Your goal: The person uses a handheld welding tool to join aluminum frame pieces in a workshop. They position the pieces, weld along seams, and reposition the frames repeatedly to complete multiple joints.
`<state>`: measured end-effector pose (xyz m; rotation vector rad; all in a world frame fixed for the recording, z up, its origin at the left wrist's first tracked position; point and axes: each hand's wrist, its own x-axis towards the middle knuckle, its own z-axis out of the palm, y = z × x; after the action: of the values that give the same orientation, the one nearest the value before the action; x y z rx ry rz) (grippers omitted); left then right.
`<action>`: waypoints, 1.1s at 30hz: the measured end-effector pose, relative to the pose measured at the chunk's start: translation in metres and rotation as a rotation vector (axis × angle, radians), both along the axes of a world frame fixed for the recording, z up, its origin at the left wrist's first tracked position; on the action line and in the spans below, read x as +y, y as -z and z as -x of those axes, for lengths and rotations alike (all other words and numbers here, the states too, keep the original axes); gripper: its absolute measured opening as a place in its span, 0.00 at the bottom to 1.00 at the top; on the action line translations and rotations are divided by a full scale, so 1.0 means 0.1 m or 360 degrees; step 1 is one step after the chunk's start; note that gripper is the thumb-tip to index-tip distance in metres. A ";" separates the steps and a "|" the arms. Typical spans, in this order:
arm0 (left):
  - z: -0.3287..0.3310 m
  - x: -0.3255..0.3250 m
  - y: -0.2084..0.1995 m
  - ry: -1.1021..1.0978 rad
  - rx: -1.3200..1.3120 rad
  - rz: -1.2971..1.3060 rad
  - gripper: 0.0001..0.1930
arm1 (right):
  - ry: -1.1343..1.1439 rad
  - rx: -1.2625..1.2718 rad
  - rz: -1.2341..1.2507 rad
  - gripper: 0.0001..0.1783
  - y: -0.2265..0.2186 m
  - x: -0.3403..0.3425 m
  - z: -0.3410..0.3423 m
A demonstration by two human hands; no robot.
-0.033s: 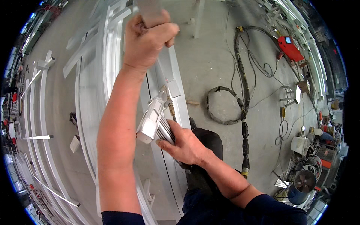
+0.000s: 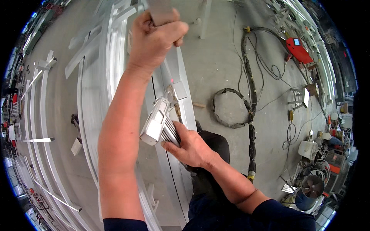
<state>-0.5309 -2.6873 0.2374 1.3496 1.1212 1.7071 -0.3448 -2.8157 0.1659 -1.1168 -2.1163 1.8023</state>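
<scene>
My left hand [image 2: 158, 40] is raised at the top middle, its fingers wrapped round the lower end of a flat grey plate-like piece [image 2: 160, 13]. The upper part of that piece runs out of view, so its kind cannot be told. Lower down, my right hand [image 2: 192, 148] grips the ribbed handle of a silver handheld laser welding gun [image 2: 156, 121]. A brass-fitted tube runs along the gun's side. Its nozzle points at a long silver metal profile [image 2: 183, 111], close to a short block-like piece [image 2: 179, 89] on it. A small red light spot shows near the nozzle tip.
Long metal frames [image 2: 46, 100] stand at the left. On the floor to the right lie a black wrapped hose [image 2: 252, 146] with a loop and thin cables. Farther right are a red machine [image 2: 298, 50], a small stool [image 2: 302, 97], a white canister [image 2: 308, 149] and a fan [image 2: 312, 186].
My left hand and the grey piece have shifted slightly right. The gun has moved a little up, and the red spot by its nozzle shows more clearly.
</scene>
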 end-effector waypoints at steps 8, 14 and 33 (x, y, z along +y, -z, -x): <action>0.00 0.22 0.20 0.0544 -0.0664 -0.0156 0.10 | -0.0028 -0.0223 -0.0085 0.33 0.30 -0.03 0.28; -0.04 0.28 0.22 0.0324 -0.0282 -0.0406 0.12 | 0.0004 -0.0262 -0.0050 0.30 0.47 -0.04 0.35; 0.13 0.57 0.43 0.1429 -0.1170 -0.0258 0.15 | 0.0087 -0.0264 0.0010 0.26 0.53 -0.06 0.30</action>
<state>-0.5442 -2.6299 0.1949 0.9309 -0.0648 1.3864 -0.3749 -2.8219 0.1133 -1.3556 -2.1458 1.7489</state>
